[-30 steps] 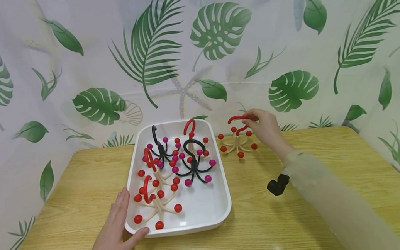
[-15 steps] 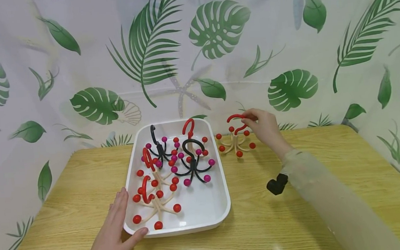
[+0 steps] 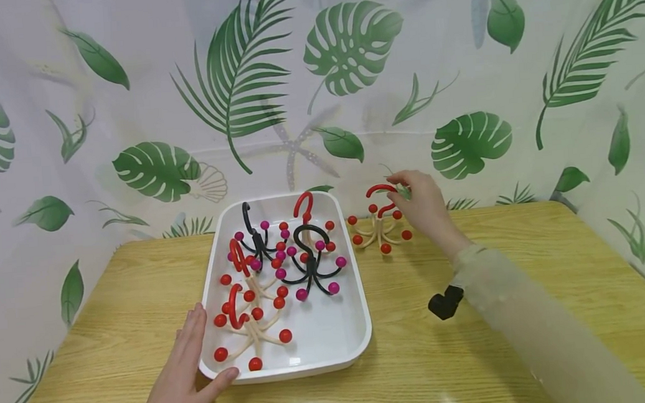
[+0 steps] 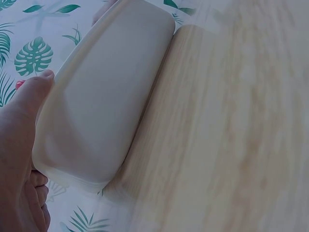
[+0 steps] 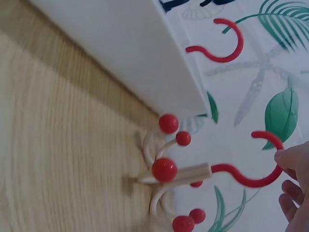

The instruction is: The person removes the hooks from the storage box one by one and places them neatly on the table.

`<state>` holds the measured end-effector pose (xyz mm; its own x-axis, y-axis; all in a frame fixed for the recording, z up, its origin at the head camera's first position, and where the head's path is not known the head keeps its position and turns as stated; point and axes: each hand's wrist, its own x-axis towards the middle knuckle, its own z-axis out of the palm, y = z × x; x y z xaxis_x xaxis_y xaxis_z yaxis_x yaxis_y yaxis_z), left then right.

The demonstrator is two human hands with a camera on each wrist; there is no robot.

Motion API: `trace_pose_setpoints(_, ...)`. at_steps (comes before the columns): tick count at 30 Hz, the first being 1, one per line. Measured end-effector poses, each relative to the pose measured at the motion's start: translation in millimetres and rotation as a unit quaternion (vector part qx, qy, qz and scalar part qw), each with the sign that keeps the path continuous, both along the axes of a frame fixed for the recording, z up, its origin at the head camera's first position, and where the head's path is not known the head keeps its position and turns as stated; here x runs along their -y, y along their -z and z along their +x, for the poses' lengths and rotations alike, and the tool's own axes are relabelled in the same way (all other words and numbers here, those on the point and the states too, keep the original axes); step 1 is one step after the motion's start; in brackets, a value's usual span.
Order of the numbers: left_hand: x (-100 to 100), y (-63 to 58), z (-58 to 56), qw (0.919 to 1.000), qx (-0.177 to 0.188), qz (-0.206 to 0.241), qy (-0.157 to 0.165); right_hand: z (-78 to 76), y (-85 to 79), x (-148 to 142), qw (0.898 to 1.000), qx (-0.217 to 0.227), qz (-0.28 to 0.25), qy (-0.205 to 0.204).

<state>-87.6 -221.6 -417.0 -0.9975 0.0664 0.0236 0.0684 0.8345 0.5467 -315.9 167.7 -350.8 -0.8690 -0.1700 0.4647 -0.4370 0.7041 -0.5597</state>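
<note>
My left hand (image 3: 179, 367) rests at the near left corner of a white tray (image 3: 334, 366), fingers along its left side and thumb on its front rim. In the left wrist view the thumb lies at the rim of the tray's outer wall (image 4: 111, 92). A beige hanger (image 3: 380, 228) stands upright on the table right of the tray, with curved arms tipped with red balls and a red hook (image 5: 251, 182) on top. My right hand (image 3: 424, 204) is at that hook, thumb and forefinger spread apart. In the right wrist view a fingertip overlaps the hook; contact cannot be told.
Inside the tray stand two black hangers (image 3: 312, 268) with magenta balls and several-armed beige hangers (image 3: 255, 331) with red balls and red hooks, close together. A patterned cloth (image 3: 374, 135) hangs behind the wooden table (image 3: 424, 369). A black device (image 3: 446, 303) is on my right wrist.
My right forefinger has lifted away from the thumb, which earlier pinched the red hook. The hanger stays in place on the table, and my left hand stays at the tray.
</note>
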Motion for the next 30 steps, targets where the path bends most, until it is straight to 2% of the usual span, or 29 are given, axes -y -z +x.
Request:
trace_pose_setpoints(3, 0.1, 0.2, 0.0, 1.0000, 0.001, 0.001, 0.000, 5.9, -4.9, 8.7, 0.999, -0.018, -0.021, -0.018)
trace_pose_setpoints(6, 0.1, 0.3, 0.3, 1.0000, -0.002, 0.000, 0.001, 15.1, -10.4, 21.0, 0.997, -0.014, -0.039, -0.060)
trace_pose_setpoints(10, 0.5, 0.8, 1.0, 0.9999, -0.009, -0.001, 0.004, 29.7, -15.4, 40.1, 0.991, 0.039, -0.050, -0.116)
trace_pose_setpoints(13, 0.6, 1.1, 1.0, 0.9999, -0.013, 0.002, 0.006, 39.2, -16.6, 53.4, 0.984, 0.087, -0.061, -0.140)
trace_pose_setpoints(16, 0.4, 0.6, 0.1, 0.9999, -0.012, 0.004, 0.006, 46.5, -16.5, 64.1, 0.979, 0.108, -0.070, -0.156)
trace_pose_setpoints(24, 1.0, 1.2, 0.8, 0.9996, -0.025, 0.005, 0.009, 57.6, -10.9, 83.9, 0.974, 0.118, -0.064, -0.183)
trace_pose_setpoints(30, 0.1, -0.6, 1.2, 0.9999, -0.015, 0.000, 0.005, 59.0, -7.6, 92.3, 0.978, 0.100, -0.049, -0.173)
